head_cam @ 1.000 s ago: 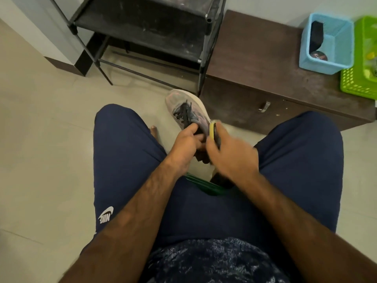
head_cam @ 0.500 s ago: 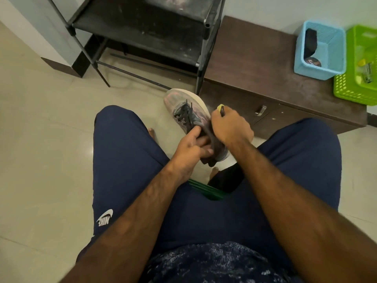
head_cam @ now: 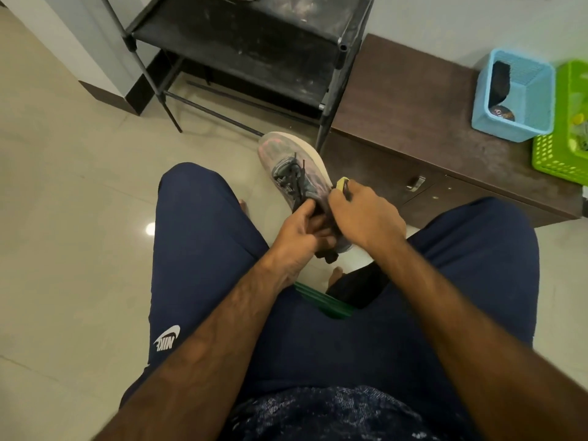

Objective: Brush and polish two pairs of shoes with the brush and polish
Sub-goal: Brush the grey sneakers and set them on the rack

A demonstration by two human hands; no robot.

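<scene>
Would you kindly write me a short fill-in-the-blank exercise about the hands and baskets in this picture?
The left hand grips the shoe, whose toe points ____ from the person.
The right hand holds a brush with a ____ back.
Beside the green basket stands a basket coloured ____.
Missing words: away; yellow; blue.

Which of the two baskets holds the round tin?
The blue basket, not the green basket: the tin lies on its bottom.

Both forearms reach forward and converge. The left hand grips the near end of the shoe; the right hand, just beside it, curls round the brush.
</scene>
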